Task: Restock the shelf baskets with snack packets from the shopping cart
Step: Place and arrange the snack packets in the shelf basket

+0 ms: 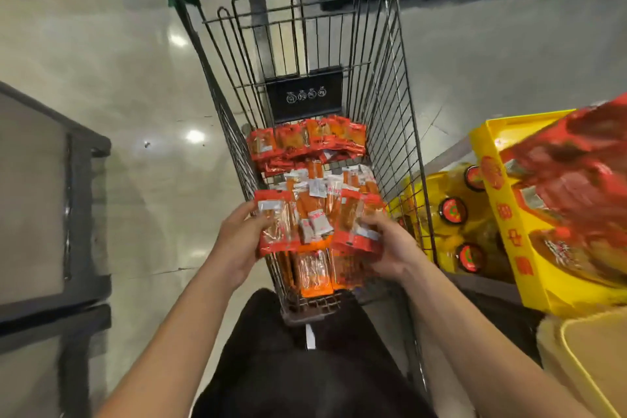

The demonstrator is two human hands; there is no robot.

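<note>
Left hand [242,241] and right hand [386,248] clamp a loose bundle of packets [315,224] from both sides above the cart [383,105] (more lie inside); middle packets, unsupported, may slip out.

Yellow display box [509,214] (right), dark shelving [51,214] opposite

The black plate [304,96] in the cart bears four round pictograms; packet print is unreadable.
</note>
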